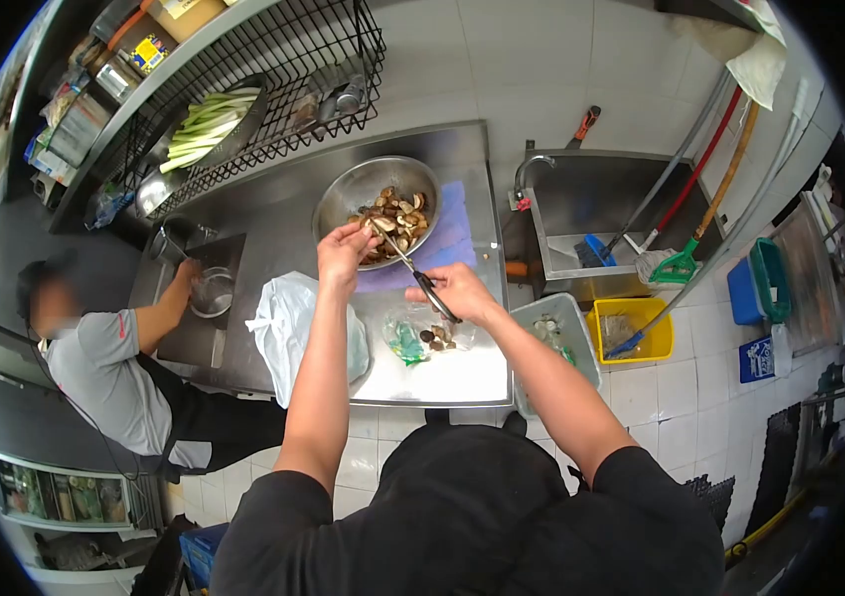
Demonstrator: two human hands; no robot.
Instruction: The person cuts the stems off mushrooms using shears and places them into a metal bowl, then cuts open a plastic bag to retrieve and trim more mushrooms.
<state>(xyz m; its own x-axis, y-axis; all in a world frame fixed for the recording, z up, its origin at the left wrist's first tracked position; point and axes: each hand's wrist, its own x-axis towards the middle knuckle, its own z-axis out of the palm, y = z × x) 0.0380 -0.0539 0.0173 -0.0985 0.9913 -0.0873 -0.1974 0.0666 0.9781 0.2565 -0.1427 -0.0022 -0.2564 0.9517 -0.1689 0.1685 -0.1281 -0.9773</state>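
Note:
My right hand [457,295] is closed around the dark handles of a pair of scissors [428,286]. Their blades point up and left over a steel bowl [331,204]. Pinched in the fingers of my left hand [345,253] is a mushroom piece [376,230], close to the blade tips at the bowl's near rim. Cut brown and white mushrooms [404,211] lie inside the bowl, which rests partly on a purple cloth [454,238]. Nearer me, a clear plastic bag [404,338] with a few dark mushrooms [434,339] lies on the steel counter.
A white plastic bag [293,328] sits left of my forearm. Another person [124,368] works at the left sink. A wire rack [283,70] hangs above, holding green stalks [209,124]. To the right are a grey bin [581,343], a deep sink [591,204] and a yellow bucket [656,343].

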